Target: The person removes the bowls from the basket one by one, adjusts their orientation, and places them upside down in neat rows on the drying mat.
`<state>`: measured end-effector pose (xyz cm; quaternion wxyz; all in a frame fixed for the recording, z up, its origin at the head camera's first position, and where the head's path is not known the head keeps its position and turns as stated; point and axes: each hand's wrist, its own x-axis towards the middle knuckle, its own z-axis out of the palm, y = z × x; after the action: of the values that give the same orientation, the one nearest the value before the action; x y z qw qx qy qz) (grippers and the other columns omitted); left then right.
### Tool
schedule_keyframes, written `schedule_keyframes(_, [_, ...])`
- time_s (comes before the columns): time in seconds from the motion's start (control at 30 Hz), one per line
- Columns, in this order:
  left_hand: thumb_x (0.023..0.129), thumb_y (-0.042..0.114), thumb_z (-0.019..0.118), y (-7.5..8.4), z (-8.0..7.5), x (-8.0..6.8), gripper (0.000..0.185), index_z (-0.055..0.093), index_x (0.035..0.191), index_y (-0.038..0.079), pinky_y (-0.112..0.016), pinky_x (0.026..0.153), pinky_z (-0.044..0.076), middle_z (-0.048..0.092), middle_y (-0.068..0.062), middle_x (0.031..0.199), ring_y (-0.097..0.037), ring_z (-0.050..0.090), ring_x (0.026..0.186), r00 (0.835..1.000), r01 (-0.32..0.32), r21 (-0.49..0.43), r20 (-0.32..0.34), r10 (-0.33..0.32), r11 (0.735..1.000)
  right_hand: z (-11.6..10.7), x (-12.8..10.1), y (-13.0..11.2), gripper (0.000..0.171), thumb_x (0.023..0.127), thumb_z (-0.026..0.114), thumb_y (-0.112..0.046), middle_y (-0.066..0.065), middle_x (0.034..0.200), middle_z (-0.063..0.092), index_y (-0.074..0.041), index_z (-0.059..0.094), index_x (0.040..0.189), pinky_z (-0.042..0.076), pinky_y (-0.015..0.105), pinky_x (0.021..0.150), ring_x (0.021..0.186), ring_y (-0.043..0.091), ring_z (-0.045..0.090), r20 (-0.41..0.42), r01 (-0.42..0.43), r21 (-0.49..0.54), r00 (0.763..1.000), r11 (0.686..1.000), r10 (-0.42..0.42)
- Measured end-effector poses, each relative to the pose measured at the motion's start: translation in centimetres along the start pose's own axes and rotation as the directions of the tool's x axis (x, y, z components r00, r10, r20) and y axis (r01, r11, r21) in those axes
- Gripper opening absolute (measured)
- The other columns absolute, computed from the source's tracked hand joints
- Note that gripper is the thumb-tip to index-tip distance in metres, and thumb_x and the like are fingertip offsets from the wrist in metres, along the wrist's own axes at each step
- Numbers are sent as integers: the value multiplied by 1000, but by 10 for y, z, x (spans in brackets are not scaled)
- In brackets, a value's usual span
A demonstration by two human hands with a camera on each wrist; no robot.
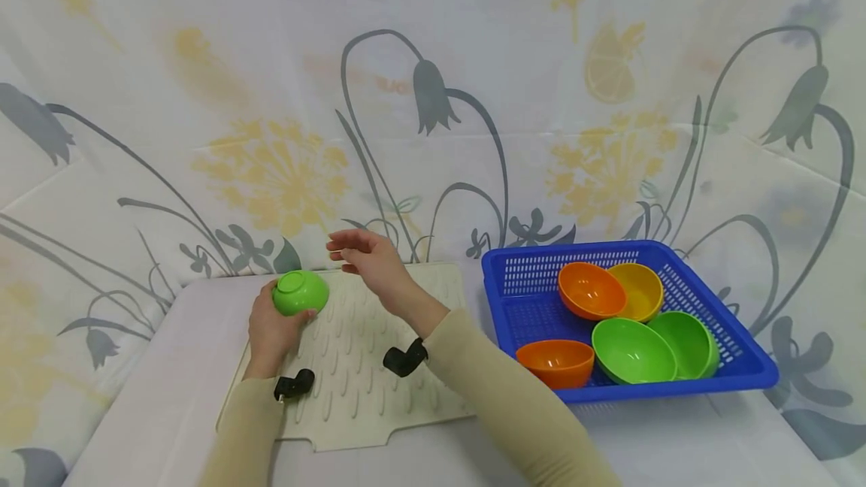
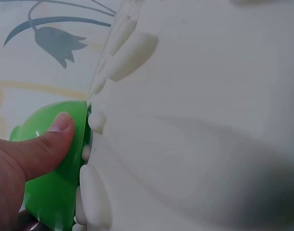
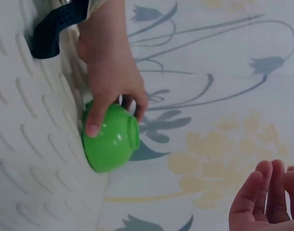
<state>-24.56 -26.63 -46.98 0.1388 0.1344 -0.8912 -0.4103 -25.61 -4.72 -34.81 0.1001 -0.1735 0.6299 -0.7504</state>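
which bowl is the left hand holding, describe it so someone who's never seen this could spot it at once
Find the cream ridged drying mat left of the blue basket. At the mat's far left corner the left hand grips a green bowl turned upside down. It is the only bowl outside the basket; the others lie inside it.

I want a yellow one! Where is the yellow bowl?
In the head view, the yellow bowl sits in the blue basket on the right, at the back beside an orange bowl.

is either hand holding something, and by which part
The left hand holds an upside-down green bowl by its side wall, on the drying mat. The right hand holds nothing.
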Motion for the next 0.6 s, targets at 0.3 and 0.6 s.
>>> schedule_keyframes(0.3, [81, 15, 82, 0, -5, -4, 90, 29, 151, -4, -63, 106, 30, 38, -33, 143, -50, 36, 132, 1000, -10, 24, 12, 9, 1000, -51, -6, -28, 26, 100, 52, 1, 11, 119, 68, 2, 64, 124, 53, 35, 92, 112, 29, 63, 0, 38, -116, 999, 993, -38])
schedule_keyframes(0.6, [80, 14, 83, 1, -1, -4, 91, 29, 151, -3, -63, 106, 30, 37, -33, 144, -49, 36, 132, 1000, -21, 0, 19, 21, 1000, -134, -31, -53, 24, 102, 52, -4, 16, 123, 64, 2, 63, 123, 48, 44, 100, 112, 30, 61, -13, 21, -286, 1000, 958, -25])
